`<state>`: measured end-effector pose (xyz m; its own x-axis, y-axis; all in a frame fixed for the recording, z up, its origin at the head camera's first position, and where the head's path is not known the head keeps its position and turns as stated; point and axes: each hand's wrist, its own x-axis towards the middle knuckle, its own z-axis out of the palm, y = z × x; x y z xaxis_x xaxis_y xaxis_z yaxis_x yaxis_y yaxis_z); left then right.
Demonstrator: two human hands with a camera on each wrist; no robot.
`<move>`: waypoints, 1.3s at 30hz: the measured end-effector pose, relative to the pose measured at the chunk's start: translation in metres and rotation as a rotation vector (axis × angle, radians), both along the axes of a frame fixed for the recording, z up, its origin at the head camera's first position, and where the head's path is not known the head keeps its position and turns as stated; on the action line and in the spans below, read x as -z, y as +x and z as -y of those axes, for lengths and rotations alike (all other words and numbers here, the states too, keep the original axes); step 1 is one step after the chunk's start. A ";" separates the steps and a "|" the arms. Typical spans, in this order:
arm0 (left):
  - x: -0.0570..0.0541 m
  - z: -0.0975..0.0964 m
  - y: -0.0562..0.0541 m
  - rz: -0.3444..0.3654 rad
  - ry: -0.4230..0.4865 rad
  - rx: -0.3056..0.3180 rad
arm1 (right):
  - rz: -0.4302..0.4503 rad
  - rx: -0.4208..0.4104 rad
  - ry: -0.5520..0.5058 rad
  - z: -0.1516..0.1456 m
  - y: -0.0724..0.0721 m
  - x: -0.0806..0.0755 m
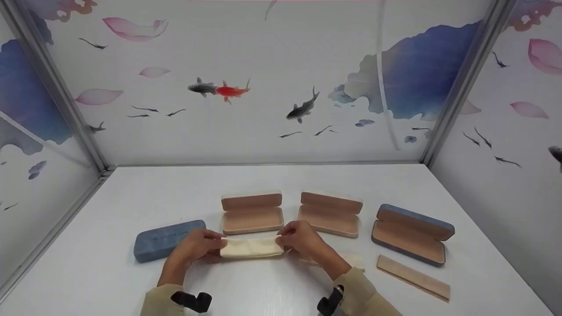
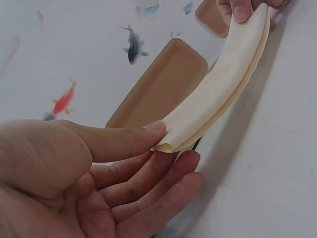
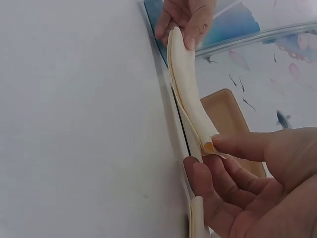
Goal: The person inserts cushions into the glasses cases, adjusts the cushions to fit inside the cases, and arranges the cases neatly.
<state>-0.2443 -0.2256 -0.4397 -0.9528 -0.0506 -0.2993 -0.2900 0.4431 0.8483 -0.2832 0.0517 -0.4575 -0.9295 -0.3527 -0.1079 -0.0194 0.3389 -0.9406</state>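
Observation:
A cream cloth (image 1: 252, 248), folded into a long narrow strip, is stretched between both hands. My left hand (image 1: 195, 245) pinches its left end between thumb and fingers, while the right hand (image 1: 303, 237) pinches the opposite end the same way. In the left wrist view the strip (image 2: 218, 89) bends in a shallow curve, its layered folds showing along one edge. Just beyond the cloth lies an open glasses case (image 1: 253, 220) with a tan lining. Beside the left hand rests a closed blue glasses case (image 1: 160, 242). Another cream cloth (image 1: 358, 261) is partly hidden by the right forearm.
A second tan-lined open case (image 1: 329, 220) stands behind the right hand. Farther right is a blue open case (image 1: 408, 241), with a folded tan strip (image 1: 412, 277) in front of it. Printed walls (image 1: 263, 140) enclose the white table (image 1: 167, 188) at the back and sides.

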 end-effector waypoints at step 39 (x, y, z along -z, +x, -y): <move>-0.016 -0.009 -0.039 -0.096 0.083 -0.227 | -0.016 0.294 0.004 0.025 -0.042 -0.016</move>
